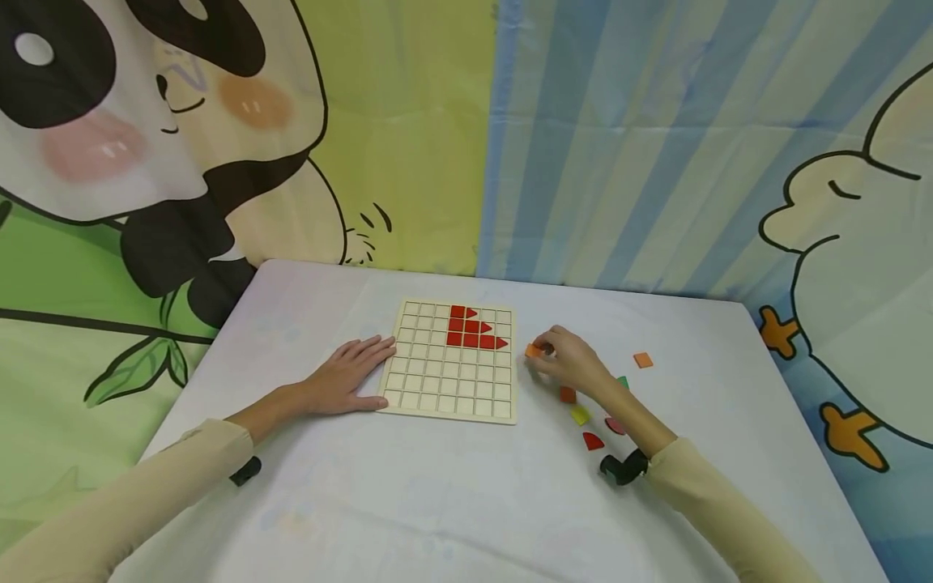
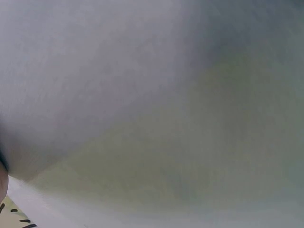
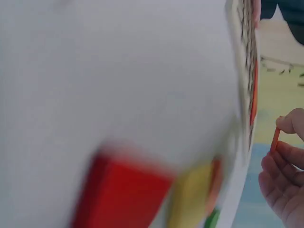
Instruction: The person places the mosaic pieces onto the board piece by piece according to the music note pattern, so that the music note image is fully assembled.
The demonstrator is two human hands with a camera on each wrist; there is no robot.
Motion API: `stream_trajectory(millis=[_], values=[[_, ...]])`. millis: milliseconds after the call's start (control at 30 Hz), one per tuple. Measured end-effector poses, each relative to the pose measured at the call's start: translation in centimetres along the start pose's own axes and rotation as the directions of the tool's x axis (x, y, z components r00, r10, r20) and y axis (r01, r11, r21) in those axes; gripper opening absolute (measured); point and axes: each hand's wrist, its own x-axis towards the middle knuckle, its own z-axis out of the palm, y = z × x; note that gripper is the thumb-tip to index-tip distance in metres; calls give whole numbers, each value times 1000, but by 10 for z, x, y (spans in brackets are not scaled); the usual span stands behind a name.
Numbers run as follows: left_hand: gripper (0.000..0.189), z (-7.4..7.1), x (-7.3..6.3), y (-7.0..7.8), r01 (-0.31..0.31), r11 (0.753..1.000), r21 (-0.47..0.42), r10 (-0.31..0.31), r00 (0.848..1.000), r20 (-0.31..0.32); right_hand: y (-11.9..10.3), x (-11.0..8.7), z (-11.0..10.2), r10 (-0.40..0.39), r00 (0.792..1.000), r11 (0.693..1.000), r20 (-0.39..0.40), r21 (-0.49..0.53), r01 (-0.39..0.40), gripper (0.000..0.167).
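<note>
A pale gridded board (image 1: pixel 437 380) lies on the white table, with red square and pointed tiles (image 1: pixel 470 326) set in its upper right cells. My left hand (image 1: pixel 346 376) lies flat with straight, spread fingers, its fingertips and thumb touching the board's left edge. Just right of the board, my right hand (image 1: pixel 572 360) pinches a small orange square tile (image 1: pixel 534 351) between thumb and fingers. The right wrist view shows that thin orange tile (image 3: pixel 275 138) edge-on, held above the table. Mostly blurred pale surfaces fill the left wrist view, with a sliver of skin at its left edge.
Loose tiles lie around the right forearm: a red-orange square (image 1: pixel 568 394), a yellow one (image 1: pixel 580 414), a red quarter-round (image 1: pixel 593 441), a pink one (image 1: pixel 615 425) and a green one (image 1: pixel 623 380). Farther right is another orange square (image 1: pixel 643 359). Black devices (image 1: pixel 623 468) sit at both wrists.
</note>
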Motion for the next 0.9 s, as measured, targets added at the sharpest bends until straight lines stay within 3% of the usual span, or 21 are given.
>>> stream_trajectory(millis=[133, 300, 567, 900], values=[[92, 2, -1, -3, -2, 1000, 9, 2, 1000, -6, -30, 18, 9, -120, 991, 991, 52, 63, 117, 28], [93, 1, -1, -3, -16, 1000, 12, 16, 1000, -22, -59, 39, 29, -227, 970, 973, 90, 59, 222, 26], [93, -1, 0, -1, 0, 1000, 17, 0, 1000, -3, -80, 62, 54, -291, 951, 955, 101, -20, 294, 19], [93, -3, -1, 2, 10, 1000, -12, -10, 1000, 3, -83, 67, 55, -308, 945, 950, 111, -11, 311, 20]])
